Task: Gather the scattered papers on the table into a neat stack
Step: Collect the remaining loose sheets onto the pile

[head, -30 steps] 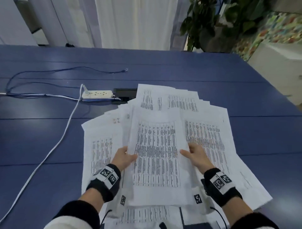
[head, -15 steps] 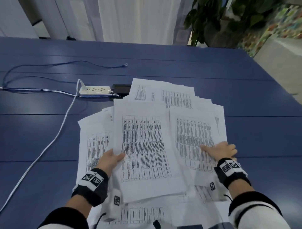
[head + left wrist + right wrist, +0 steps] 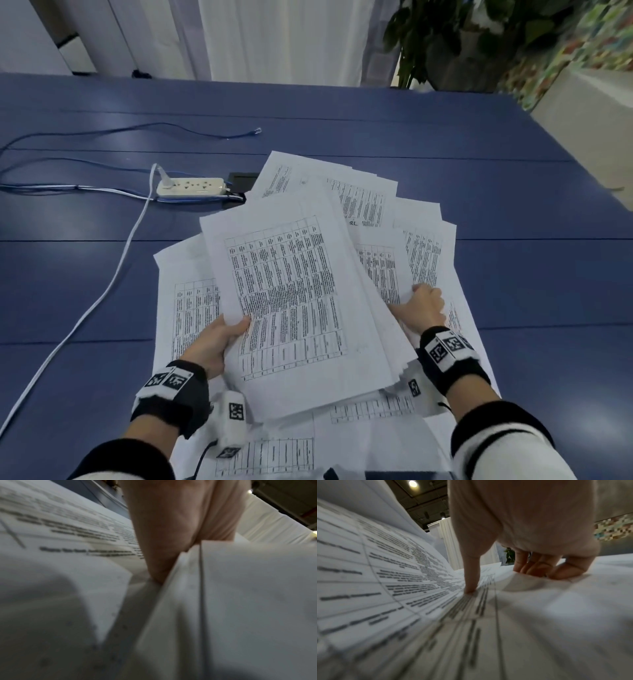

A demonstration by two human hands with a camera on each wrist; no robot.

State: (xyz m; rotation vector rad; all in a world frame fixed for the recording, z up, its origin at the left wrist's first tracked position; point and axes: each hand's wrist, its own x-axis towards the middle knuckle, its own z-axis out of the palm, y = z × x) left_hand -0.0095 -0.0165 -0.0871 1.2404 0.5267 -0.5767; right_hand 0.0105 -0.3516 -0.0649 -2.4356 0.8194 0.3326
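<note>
White printed papers [image 3: 363, 197] lie fanned and overlapping on the blue table [image 3: 513, 205]. A thick bundle of sheets [image 3: 291, 308] sits on top, tilted and raised at its near-left side. My left hand [image 3: 219, 342] grips the bundle's left edge, thumb on top; in the left wrist view the thumb [image 3: 163, 534] presses on that paper edge [image 3: 240, 588]. My right hand [image 3: 423, 308] is curled round sheets to the right of the bundle. In the right wrist view its thumb [image 3: 471, 585] pushes down on printed sheets [image 3: 393, 581] and its fingers [image 3: 539, 568] curl onto a raised fold.
A white power strip [image 3: 190, 186] lies left of the papers, its white cable [image 3: 113, 281] trailing toward the near-left edge. A thin blue cable [image 3: 191, 132] loops behind it. A black panel [image 3: 241, 180] shows beside the strip. A potted plant [image 3: 462, 41] stands beyond the far edge.
The bundle in my left hand has lifted and turned leftward. My right hand went from lying flat on the right-hand sheets to curling round them, closer to the bundle.
</note>
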